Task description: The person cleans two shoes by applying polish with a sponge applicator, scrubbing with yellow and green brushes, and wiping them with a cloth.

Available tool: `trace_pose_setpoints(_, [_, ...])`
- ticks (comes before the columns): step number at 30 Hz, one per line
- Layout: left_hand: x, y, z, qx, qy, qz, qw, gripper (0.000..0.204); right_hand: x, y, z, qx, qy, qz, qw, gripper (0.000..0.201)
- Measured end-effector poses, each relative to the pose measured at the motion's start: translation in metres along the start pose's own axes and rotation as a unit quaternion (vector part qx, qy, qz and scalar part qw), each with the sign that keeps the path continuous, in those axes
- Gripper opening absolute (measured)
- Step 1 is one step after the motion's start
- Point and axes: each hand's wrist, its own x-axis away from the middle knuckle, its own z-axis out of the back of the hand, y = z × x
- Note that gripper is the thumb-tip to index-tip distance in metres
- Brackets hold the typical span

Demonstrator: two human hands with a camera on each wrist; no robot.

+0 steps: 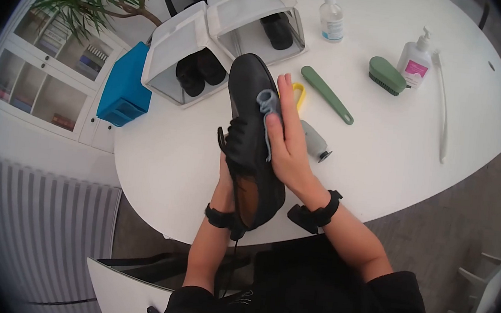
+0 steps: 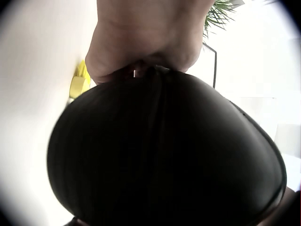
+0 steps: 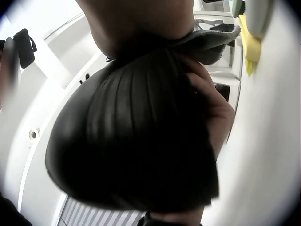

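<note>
A black lace-up shoe (image 1: 250,96) is held up over the table, toe pointing away and tan insole showing. My left hand (image 1: 226,181) grips it from beneath, mostly hidden behind it in the head view; the left wrist view shows this hand (image 2: 146,37) against the dark shoe (image 2: 164,150). On the shoe's right side, my right hand (image 1: 290,151) holds a grey-blue cloth (image 1: 266,100) against the upper, thumb over the cloth and fingers extended. The cloth (image 3: 211,44) sticks out from under the right hand (image 3: 141,23) in the right wrist view.
Two boxes (image 1: 180,41) with dark shoes inside stand at the back left, beside a blue container (image 1: 125,87). Farther right are a green-handled tool (image 1: 327,94), a green brush (image 1: 387,75), a spray bottle (image 1: 332,21), a pump bottle (image 1: 415,62), a long white stick (image 1: 442,108) and a grey tube (image 1: 314,140).
</note>
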Motion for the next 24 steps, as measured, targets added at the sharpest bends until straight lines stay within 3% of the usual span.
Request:
trace_pose_setpoints(3, [0.012,0.011,-0.032,-0.067,0.053,0.032,0.996,0.052,-0.021,0.001,0.006,-0.036,0.004,-0.011,0.999,0.057])
trace_pose_setpoints(5, [0.022,0.024,-0.061,-0.1,0.062,0.049,0.992,0.059,-0.035,0.005,0.009,0.009,0.023,0.026,0.999,0.052])
trace_pose_setpoints(7, [0.024,0.034,-0.066,-0.048,-0.199,0.116,0.972,0.066,-0.05,-0.002,0.016,-0.002,-0.025,-0.026,0.999,0.045])
trace_pose_setpoints(8, [0.027,0.034,-0.073,-0.047,-0.198,0.116,0.972,0.066,-0.06,-0.004,0.018,-0.002,-0.026,-0.026,0.999,0.045])
trace_pose_setpoints(10, [0.036,0.034,-0.09,-0.116,-0.041,0.132,0.984,0.076,-0.081,-0.007,0.021,0.042,-0.058,-0.044,0.996,0.036])
trace_pose_setpoints(14, [0.032,0.029,-0.078,-0.202,0.017,0.116,0.972,0.075,-0.118,-0.006,0.022,0.136,-0.128,-0.034,0.982,0.03])
trace_pose_setpoints(16, [0.028,0.031,-0.074,-0.186,0.042,0.104,0.976,0.066,-0.126,-0.014,0.022,0.237,-0.27,-0.053,0.932,0.025])
trace_pose_setpoints(17, [0.026,0.03,-0.074,-0.181,0.042,0.106,0.977,0.066,-0.12,-0.008,0.021,0.24,-0.272,-0.055,0.93,0.025])
trace_pose_setpoints(19, [0.022,0.034,-0.077,-0.163,0.053,0.088,0.981,0.062,-0.103,0.008,0.011,0.269,-0.296,0.184,0.898,0.021])
trace_pose_setpoints(21, [0.019,0.032,-0.063,-0.157,0.069,0.066,0.983,0.061,-0.076,-0.001,0.005,0.133,-0.378,0.063,0.914,0.022])
trace_pose_setpoints(24, [0.024,0.031,-0.069,-0.138,0.081,0.041,0.986,0.061,-0.054,0.004,0.008,0.033,-0.351,-0.038,0.935,0.026])
